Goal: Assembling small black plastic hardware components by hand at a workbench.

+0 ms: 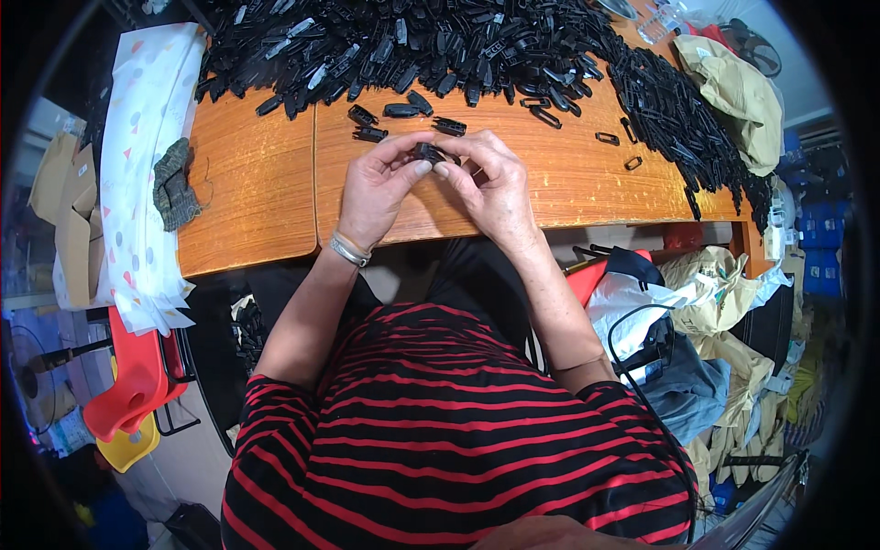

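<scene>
My left hand [378, 185] and my right hand [495, 181] meet over the front of the wooden table. Both are closed, thumbs and fingertips pinching a small black plastic buckle part [425, 151]. The fingers cover much of it, so whether it is one piece or two cannot be told. A silvery bracelet circles my left wrist. Just beyond my fingers lie several loose buckle pieces, among them one pronged piece [449, 126] and a smooth one [401, 110]. Farther back rises a large heap of black buckle parts [394, 50].
A second heap, of narrow black plastic loops [674, 115], runs down the table's right side. Single loops [607, 138] lie nearby. Patterned white sheeting [147, 137] and a dark knitted glove [174, 188] cover the left edge. Cloth bags [720, 284] crowd the right; a red chair [128, 385] stands left.
</scene>
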`<action>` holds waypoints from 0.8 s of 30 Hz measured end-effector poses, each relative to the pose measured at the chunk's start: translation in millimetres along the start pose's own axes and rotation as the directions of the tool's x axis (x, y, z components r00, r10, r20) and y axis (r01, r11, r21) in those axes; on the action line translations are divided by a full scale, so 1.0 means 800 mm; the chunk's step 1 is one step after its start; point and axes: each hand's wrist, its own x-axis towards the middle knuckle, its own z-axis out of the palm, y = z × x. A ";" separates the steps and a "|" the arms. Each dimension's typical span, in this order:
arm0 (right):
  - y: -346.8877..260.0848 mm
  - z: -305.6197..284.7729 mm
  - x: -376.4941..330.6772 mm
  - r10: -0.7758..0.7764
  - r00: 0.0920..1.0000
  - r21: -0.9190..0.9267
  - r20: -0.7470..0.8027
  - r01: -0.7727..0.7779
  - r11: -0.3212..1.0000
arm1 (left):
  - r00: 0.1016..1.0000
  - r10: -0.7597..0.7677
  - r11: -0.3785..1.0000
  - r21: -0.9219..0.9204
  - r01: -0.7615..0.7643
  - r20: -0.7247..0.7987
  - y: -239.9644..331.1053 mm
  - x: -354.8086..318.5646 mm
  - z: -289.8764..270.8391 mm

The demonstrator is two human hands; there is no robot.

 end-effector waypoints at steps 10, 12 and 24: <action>-0.001 0.033 -0.026 -0.019 0.982 0.035 -0.190 0.026 0.999 | 0.988 0.087 0.996 -0.015 -0.089 -0.128 -0.007 -0.016 0.032; 0.003 0.041 -0.033 0.010 0.970 0.128 -0.242 0.021 0.992 | 0.984 0.097 0.994 -0.027 -0.102 -0.147 -0.005 -0.021 0.039; 0.023 0.058 -0.040 0.246 0.968 0.741 -0.042 -0.135 0.658 | 0.997 0.060 0.978 -0.195 -0.069 -0.055 0.001 -0.025 0.035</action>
